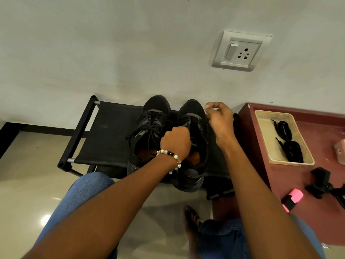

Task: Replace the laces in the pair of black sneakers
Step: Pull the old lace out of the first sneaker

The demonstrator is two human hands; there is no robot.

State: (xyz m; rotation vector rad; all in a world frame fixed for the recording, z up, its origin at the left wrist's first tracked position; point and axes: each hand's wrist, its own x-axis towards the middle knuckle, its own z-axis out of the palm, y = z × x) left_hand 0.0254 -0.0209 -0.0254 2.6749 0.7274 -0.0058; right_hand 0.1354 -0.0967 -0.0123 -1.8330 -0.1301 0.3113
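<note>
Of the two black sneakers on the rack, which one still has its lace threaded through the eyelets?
The left sneaker, farther from the maroon table: black lace criss-crosses its tongue, loose ends trailing. The right sneaker, under the raised right hand, shows no lace across its front.

2 black sneakers (168,135) side by side on rack; spare black laces (287,141) coiled in tray.

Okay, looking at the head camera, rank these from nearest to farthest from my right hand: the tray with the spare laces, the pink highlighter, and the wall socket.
From the right hand:
1. Tray holding the spare black laces, just to its right on the maroon table.
2. Wall socket, above it on the wall.
3. Pink highlighter, down to the right near the table's front.
</note>
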